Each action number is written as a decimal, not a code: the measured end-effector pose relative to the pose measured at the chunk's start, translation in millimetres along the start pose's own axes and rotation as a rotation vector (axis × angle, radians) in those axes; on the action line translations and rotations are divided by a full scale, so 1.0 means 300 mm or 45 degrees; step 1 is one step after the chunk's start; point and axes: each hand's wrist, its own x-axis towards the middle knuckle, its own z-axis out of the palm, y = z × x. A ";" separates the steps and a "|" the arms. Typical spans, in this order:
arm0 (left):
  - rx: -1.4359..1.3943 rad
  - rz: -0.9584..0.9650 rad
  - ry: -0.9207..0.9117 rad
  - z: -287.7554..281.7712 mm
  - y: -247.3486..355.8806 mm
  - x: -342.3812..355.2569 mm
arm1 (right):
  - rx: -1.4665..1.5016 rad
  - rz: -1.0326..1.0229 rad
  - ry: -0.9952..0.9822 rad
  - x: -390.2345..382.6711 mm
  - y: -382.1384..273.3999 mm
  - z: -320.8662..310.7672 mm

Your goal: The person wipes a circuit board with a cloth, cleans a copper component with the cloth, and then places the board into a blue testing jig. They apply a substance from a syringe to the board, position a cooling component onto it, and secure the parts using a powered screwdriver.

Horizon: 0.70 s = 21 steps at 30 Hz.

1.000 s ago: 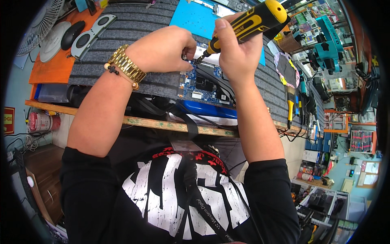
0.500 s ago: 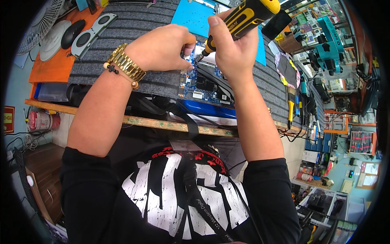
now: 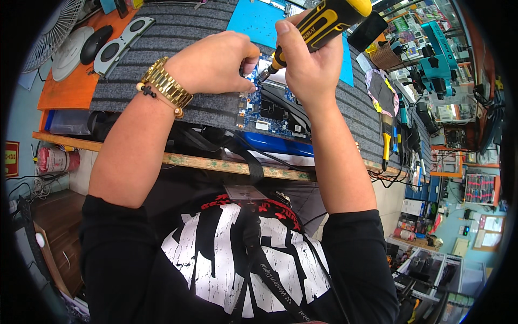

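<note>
A blue circuit board [image 3: 250, 110] with a black chip area lies near the front of the grey ribbed mat. My left hand [image 3: 213, 63] is closed at the board's left edge, its thumb and curled index finger gripping there; a small dark part between them is mostly hidden. In my right hand [image 3: 314, 73] is a thick black-and-yellow screwdriver [image 3: 324, 27], tilted with its butt up to the right. Its metal bit points down at the board close to my left thumb. The exact contact of the tip is too small to tell. Dark cables [image 3: 288, 105] run over the board's right part.
A blue mat [image 3: 253, 24] lies behind the board. To the left are a black mouse [image 3: 97, 45] and a silver two-fan cooler [image 3: 123, 46]. A yellow-black tool [image 3: 387, 137] lies to the right. The wooden bench edge [image 3: 216, 165] runs before me.
The screwdriver's handle has turned slightly in my right hand, and its bit has shifted a little to the left. My left hand stays in place at the board's edge.
</note>
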 end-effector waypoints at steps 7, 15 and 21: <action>0.020 -0.009 0.008 0.003 0.002 -0.001 | -0.008 -0.020 -0.004 0.000 0.000 -0.003; -0.007 -0.048 -0.058 -0.004 0.006 0.002 | -0.022 -0.013 -0.037 0.002 0.002 -0.006; -0.011 -0.007 -0.010 0.002 -0.008 0.002 | 0.032 0.056 0.124 -0.007 -0.050 0.014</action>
